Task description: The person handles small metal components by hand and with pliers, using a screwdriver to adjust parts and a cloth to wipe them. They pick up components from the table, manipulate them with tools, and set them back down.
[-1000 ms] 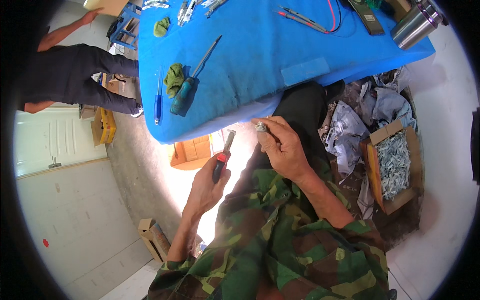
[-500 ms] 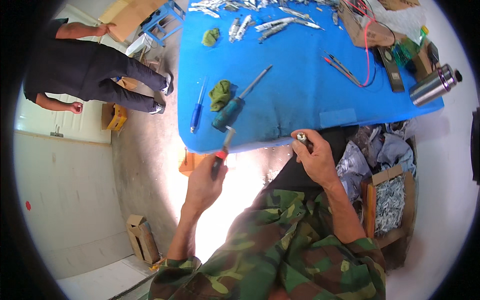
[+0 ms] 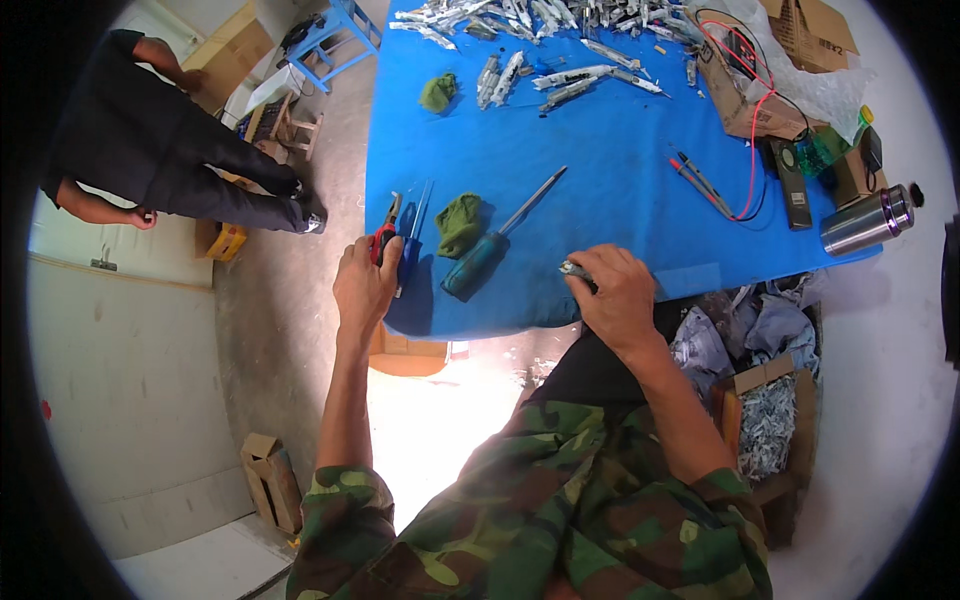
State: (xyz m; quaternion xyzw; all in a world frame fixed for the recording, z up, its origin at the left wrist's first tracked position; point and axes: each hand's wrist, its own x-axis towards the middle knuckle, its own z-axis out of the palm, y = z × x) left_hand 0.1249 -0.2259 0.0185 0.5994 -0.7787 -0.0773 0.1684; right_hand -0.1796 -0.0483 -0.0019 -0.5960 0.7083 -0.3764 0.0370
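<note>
At the left edge of the blue-covered table [image 3: 540, 135], my left hand [image 3: 364, 285] is closed round red-handled pliers [image 3: 383, 238], their metal jaws pointing away from me. Just right of them lies a blue screwdriver [image 3: 409, 262], partly behind the pliers. My right hand [image 3: 617, 300], low over the table's near edge, grips a short grey piece with a metallic end [image 3: 574, 268]; most of it is hidden in the fingers. Between my hands rest a larger teal-handled screwdriver [image 3: 476, 266] and a crumpled green cloth [image 3: 459, 226].
Several slim grey-white pieces [image 3: 570, 75] lie scattered at the far side, near another green cloth [image 3: 438, 92]. To the right are test probes [image 3: 703, 187], a steel flask [image 3: 868, 222] and a cardboard box [image 3: 735, 95]. A box of shreds [image 3: 768, 425] stands below. A person [image 3: 150, 130] stands at left.
My left hand has carried the pliers forward and left, from before the table edge to beside the blue screwdriver. The right hand, still gripping its piece, has shifted slightly, now palm-down.
</note>
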